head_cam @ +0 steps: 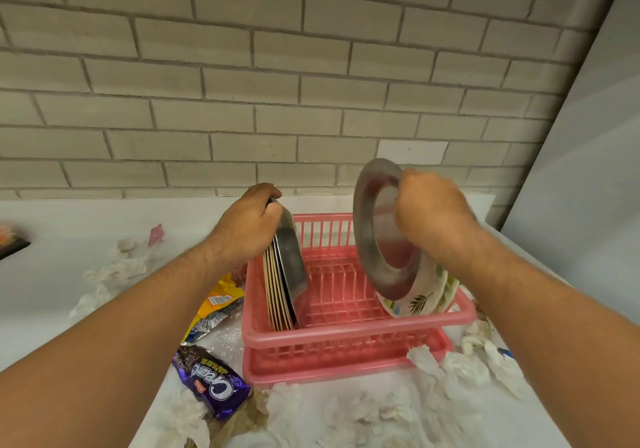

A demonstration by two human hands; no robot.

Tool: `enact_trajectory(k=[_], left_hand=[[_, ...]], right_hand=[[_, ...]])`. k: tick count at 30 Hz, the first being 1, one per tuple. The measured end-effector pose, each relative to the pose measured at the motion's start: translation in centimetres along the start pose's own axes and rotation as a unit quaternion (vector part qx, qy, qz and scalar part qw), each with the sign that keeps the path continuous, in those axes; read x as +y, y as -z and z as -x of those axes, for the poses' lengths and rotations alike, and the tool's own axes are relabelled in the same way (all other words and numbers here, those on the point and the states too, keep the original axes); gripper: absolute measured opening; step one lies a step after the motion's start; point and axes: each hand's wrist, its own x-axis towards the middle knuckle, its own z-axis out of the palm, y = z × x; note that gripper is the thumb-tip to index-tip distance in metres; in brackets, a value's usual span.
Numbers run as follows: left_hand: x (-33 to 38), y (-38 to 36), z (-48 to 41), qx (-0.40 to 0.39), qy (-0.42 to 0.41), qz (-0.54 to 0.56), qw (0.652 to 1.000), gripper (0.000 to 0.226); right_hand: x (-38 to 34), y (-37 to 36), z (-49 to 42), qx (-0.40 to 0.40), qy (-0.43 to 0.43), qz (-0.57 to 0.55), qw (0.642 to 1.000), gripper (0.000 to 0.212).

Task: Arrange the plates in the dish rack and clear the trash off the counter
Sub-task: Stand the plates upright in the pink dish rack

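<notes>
A pink dish rack (349, 329) stands on the white counter (52, 274). At its left end, my left hand (247, 225) grips the top of a stack of plates (282, 277) standing on edge, a steel one facing inward. My right hand (433, 215) holds a steel plate (375, 229) upright over the rack's right end, in front of white leaf-patterned plates (415, 300) that lean there. Trash lies around the rack: a purple biscuit wrapper (211, 381), a yellow and silver wrapper (218, 303), and crumpled tissues (460, 371).
More crumpled tissues (117, 267) and a pink scrap (156, 234) lie on the counter to the left. A dark tray (12, 243) sits at the far left edge. A grey brick wall (277, 83) stands behind, and a white panel (588, 170) rises on the right.
</notes>
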Motion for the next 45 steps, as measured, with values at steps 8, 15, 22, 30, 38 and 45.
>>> enact_trajectory(k=[8,15,22,30,38,45], left_hand=[[0.5,-0.4,0.1,0.001,-0.007,-0.01,1.0,0.037],[1.0,-0.8,0.2,0.001,-0.018,-0.007,1.0,0.036],[1.2,-0.9,0.2,0.002,-0.031,-0.006,1.0,0.036],[1.3,-1.1,0.2,0.002,-0.025,0.0,1.0,0.037],[1.5,-1.1,0.3,0.004,-0.023,-0.002,1.0,0.037],[1.6,-1.1,0.5,0.005,-0.021,0.001,1.0,0.039]], right_hand=[[0.4,-2.3,1.1,-0.009,0.051,0.015,0.999,0.029],[0.8,-2.1,0.8,0.018,0.038,-0.017,0.999,0.013],[1.0,-4.1,2.2,-0.045,0.063,-0.071,0.994,0.007],[1.5,-1.6,1.9,-0.126,-0.007,-0.02,0.992,0.037],[2.1,-0.4,2.3,-0.143,0.002,0.019,0.99,0.017],[2.0,0.3,2.7,-0.145,0.016,0.059,0.988,0.014]])
